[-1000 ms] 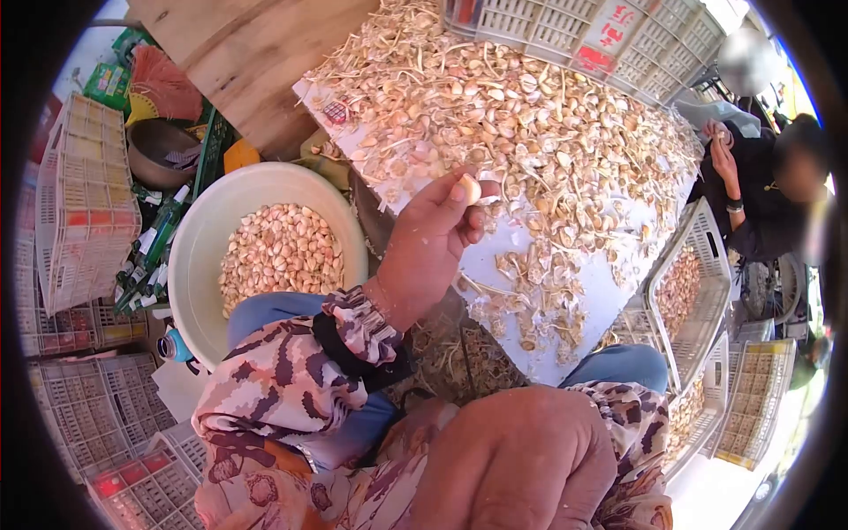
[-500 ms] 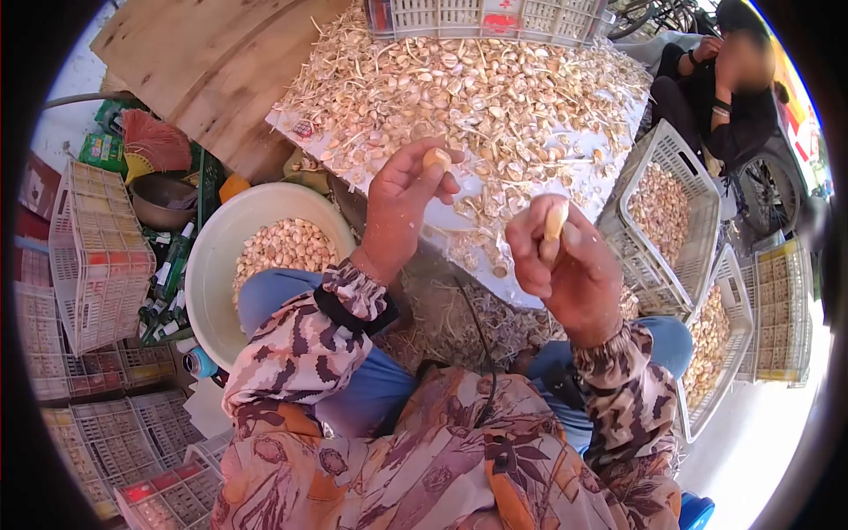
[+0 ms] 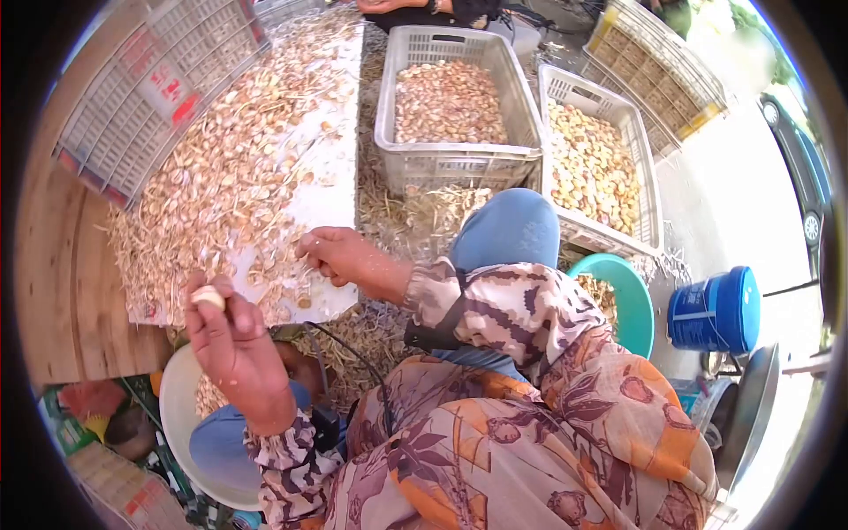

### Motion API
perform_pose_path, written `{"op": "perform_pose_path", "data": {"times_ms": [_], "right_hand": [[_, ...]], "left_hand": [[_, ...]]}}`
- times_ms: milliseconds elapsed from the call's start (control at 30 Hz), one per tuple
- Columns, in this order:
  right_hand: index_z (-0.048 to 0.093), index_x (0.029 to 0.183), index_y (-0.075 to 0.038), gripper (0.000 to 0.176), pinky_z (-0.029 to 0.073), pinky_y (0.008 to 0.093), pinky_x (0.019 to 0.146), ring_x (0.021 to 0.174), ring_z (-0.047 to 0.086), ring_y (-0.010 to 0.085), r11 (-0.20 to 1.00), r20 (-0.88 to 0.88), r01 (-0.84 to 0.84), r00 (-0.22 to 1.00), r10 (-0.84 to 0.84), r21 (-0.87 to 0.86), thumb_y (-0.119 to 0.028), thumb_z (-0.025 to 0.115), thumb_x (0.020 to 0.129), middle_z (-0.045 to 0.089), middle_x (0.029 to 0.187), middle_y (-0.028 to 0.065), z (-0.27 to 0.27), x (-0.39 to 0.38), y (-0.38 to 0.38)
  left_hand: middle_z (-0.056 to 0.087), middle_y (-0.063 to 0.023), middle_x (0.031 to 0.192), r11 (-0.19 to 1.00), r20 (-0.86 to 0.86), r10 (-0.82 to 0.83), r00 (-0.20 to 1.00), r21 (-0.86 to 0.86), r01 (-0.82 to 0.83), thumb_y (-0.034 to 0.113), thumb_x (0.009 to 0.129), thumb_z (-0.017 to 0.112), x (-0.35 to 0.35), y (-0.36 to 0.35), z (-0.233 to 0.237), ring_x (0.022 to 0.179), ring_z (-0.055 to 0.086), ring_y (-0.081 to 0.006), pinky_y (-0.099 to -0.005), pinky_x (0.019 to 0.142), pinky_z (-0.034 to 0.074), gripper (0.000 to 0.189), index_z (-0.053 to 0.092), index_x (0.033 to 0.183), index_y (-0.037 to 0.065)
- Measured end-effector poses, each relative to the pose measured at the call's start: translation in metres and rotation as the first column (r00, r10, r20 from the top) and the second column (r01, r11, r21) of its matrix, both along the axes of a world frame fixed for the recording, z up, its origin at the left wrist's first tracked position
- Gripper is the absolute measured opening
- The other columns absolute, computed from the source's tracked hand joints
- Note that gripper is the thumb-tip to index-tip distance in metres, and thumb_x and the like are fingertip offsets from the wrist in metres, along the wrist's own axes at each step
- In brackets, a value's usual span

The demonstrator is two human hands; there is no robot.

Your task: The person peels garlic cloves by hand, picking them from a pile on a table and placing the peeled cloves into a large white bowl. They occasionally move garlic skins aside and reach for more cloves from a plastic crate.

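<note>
My left hand (image 3: pixel 237 349) is raised at the near edge of the white board (image 3: pixel 331 199), its fingers and thumb closed round a pale garlic clove (image 3: pixel 208 298). Over the same board, my right hand (image 3: pixel 349 261) has its fingers curled together. Whatever they hold, if anything, is too small or hidden to make out. A spread of loose garlic cloves (image 3: pixel 221 172), mixed with dry skins and stalks, covers much of the board beyond both hands.
Two crates, one of reddish cloves (image 3: pixel 446 102) and one of yellowish cloves (image 3: pixel 592 168), stand right of the board. An upright crate (image 3: pixel 163 93) rests at its far left. A pale basin (image 3: pixel 181 415), teal basin (image 3: pixel 634 309) and blue bucket (image 3: pixel 715 309) flank my legs.
My view has turned to the right. My right hand has moved over the board, and the clove seen in it before no longer shows. The left hand still holds a clove.
</note>
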State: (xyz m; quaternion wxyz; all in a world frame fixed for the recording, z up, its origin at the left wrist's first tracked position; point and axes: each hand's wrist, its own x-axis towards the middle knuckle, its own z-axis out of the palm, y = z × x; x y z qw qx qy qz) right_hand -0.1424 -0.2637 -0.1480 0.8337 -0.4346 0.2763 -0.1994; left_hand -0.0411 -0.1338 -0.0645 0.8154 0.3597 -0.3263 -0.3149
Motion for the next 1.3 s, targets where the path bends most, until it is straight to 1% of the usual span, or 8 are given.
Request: {"op": "perform_pose_path", "data": {"times_ms": [200, 367, 467, 533, 667, 1000, 1133, 1300], "right_hand": [[0.057, 0.092, -0.003, 0.017, 0.027, 0.0175, 0.044, 0.052, 0.035, 0.0031, 0.977, 0.017, 0.211, 0.977, -0.211, -0.006, -0.019, 0.051, 0.092, 0.047, 0.070, -0.0041, 0.004, -0.015, -0.020], [0.055, 0.097, -0.004, 0.016, 0.030, 0.0212, 0.049, 0.059, 0.038, 0.0072, 0.943, 0.175, 0.301, 0.930, -0.323, 0.141, -0.017, 0.045, 0.094, 0.047, 0.077, -0.0013, 0.022, 0.015, -0.020], [0.057, 0.096, -0.004, 0.019, 0.033, 0.0209, 0.055, 0.063, 0.042, 0.0078, 0.979, 0.489, 0.198, 0.860, -0.148, -0.051, -0.019, 0.046, 0.094, 0.049, 0.078, -0.0009, 0.084, 0.057, 0.027], [0.059, 0.095, -0.005, 0.021, 0.035, 0.0215, 0.056, 0.067, 0.042, 0.0065, 0.964, 0.546, 0.196, 0.835, -0.068, -0.180, -0.022, 0.047, 0.094, 0.048, 0.076, -0.0007, 0.129, 0.109, 0.058], [0.059, 0.114, -0.008, 0.032, 0.045, 0.0302, 0.081, 0.095, 0.056, 0.0187, 0.693, 0.236, -0.258, 0.813, 0.532, -0.673, -0.029, 0.049, 0.092, 0.061, 0.103, 0.0106, 0.107, 0.230, 0.112], [0.060, 0.115, -0.002, 0.034, 0.045, 0.0273, 0.077, 0.087, 0.058, 0.0135, 0.835, -0.184, -0.272, 0.961, 0.207, -0.478, -0.023, 0.056, 0.089, 0.063, 0.103, 0.0048, 0.060, 0.200, -0.010], [0.064, 0.107, -0.003, 0.027, 0.046, 0.0276, 0.076, 0.087, 0.059, 0.0126, 0.807, -0.326, -0.306, 0.933, 0.150, -0.505, -0.022, 0.056, 0.089, 0.066, 0.094, 0.0033, 0.046, 0.213, -0.028], [0.067, 0.089, -0.003, 0.017, 0.048, 0.0378, 0.074, 0.083, 0.061, 0.0320, -0.005, -0.143, -0.147, 0.952, 0.271, -0.989, -0.015, 0.058, 0.081, 0.065, 0.091, 0.0158, 0.029, 0.341, 0.002]], "left_hand": [[0.051, -0.0107, 0.101, 0.918, 0.406, 0.276, 0.871, -0.379, -0.114, 0.015, 0.095, 0.049, 0.019, -0.004, 0.080, 0.069, 0.041, -0.0094, -0.0235, 0.059, 0.035, 0.032, 0.045, 0.119, -0.005], [0.058, -0.0083, 0.103, 0.597, 0.660, 0.576, 0.483, 0.064, -0.799, 0.014, 0.093, 0.053, 0.170, 0.140, 0.054, 0.085, 0.053, -0.0124, -0.0263, 0.077, 0.044, 0.029, 0.051, 0.118, -0.001], [0.058, -0.0081, 0.115, 0.317, 0.902, 0.320, 0.291, 0.187, -0.930, 0.016, 0.090, 0.059, 0.194, 0.234, 0.021, 0.106, 0.052, -0.0138, -0.0264, 0.094, 0.039, 0.029, 0.060, 0.114, 0.000], [0.061, -0.0080, 0.111, 0.344, 0.758, 0.461, 0.461, 0.327, -0.880, 0.014, 0.089, 0.059, 0.209, 0.251, 0.011, 0.102, 0.055, -0.0133, -0.0250, 0.090, 0.041, 0.024, 0.063, 0.109, 0.001], [0.065, -0.0049, 0.093, 0.355, 0.609, 0.645, 0.463, 0.297, -0.886, 0.011, 0.088, 0.058, 0.236, 0.213, 0.014, 0.075, 0.060, -0.0101, -0.0216, 0.068, 0.047, 0.020, 0.065, 0.103, 0.001], [0.062, -0.0109, 0.087, 0.452, 0.975, -0.212, 0.072, 0.163, -0.877, 0.007, 0.075, 0.061, 0.365, 0.080, -0.137, 0.081, 0.061, -0.0266, -0.0353, 0.073, 0.048, 0.022, 0.065, 0.097, 0.007], [0.059, -0.0152, 0.087, 0.558, 0.942, -0.218, 0.254, 0.334, -0.760, 0.011, 0.077, 0.059, 0.366, 0.080, -0.122, 0.086, 0.058, -0.0333, -0.0401, 0.074, 0.046, 0.021, 0.062, 0.096, 0.004], [0.060, -0.0038, 0.086, 0.575, 0.653, 0.274, 0.706, 0.477, -0.665, 0.006, 0.081, 0.066, 0.328, 0.096, -0.098, 0.074, 0.056, -0.0102, -0.0235, 0.068, 0.046, 0.017, 0.061, 0.096, 0.002]]}}
